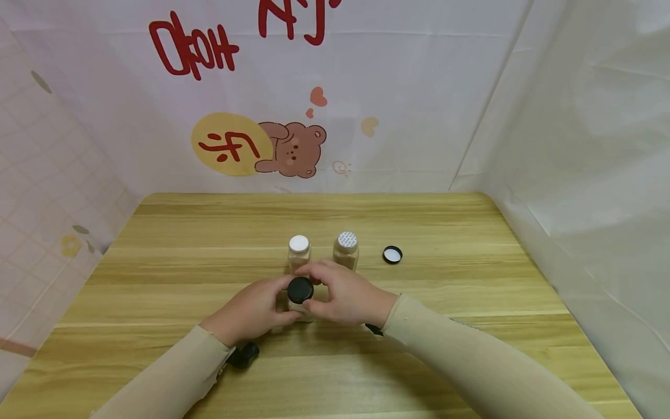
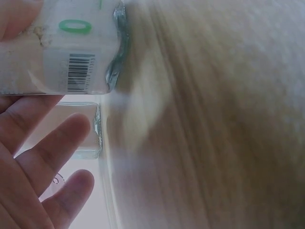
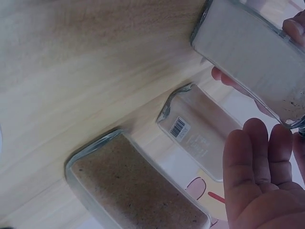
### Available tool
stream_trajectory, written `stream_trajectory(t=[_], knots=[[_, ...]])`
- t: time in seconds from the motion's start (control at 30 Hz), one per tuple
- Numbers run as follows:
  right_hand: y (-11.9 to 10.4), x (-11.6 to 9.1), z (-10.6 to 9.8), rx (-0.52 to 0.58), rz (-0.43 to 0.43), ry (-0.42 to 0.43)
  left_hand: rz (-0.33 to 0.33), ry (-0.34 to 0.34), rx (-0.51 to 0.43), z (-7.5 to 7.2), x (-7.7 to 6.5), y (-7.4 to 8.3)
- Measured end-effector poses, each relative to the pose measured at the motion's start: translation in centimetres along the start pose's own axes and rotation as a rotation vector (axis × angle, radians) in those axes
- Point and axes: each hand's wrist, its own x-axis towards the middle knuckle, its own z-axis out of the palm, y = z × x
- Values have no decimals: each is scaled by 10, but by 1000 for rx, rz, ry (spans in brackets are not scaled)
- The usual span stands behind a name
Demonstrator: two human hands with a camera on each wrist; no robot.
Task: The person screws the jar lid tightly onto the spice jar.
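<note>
A square glass jar of pale powder (image 2: 81, 71) with a black lid (image 1: 300, 289) stands between both hands, near the middle of the table. My left hand (image 1: 256, 308) grips the jar's body from the left; its lower fingers (image 2: 59, 143) spread free of the glass. My right hand (image 1: 348, 294) pinches the lid's rim with thumb and forefinger, the other fingers (image 3: 259, 157) held out straight. Just behind are two lidless jars with sealed mouths: one of pale contents under a white seal (image 1: 299, 244), one of brown speckled powder (image 3: 128, 176) under a printed seal (image 1: 347, 239).
A loose black lid (image 1: 392, 254) lies upturned, white liner showing, to the right of the jars. By the left wrist is a small black device (image 1: 245, 355). The wooden table (image 1: 445, 221) meets a printed white cloth (image 1: 419, 116) at the back and sides.
</note>
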Motion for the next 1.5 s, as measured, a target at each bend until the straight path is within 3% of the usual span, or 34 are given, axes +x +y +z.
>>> stream_trajectory(t=[1.5], knots=[[0, 0, 1, -11, 1, -5, -6, 3, 8, 1, 0, 0]])
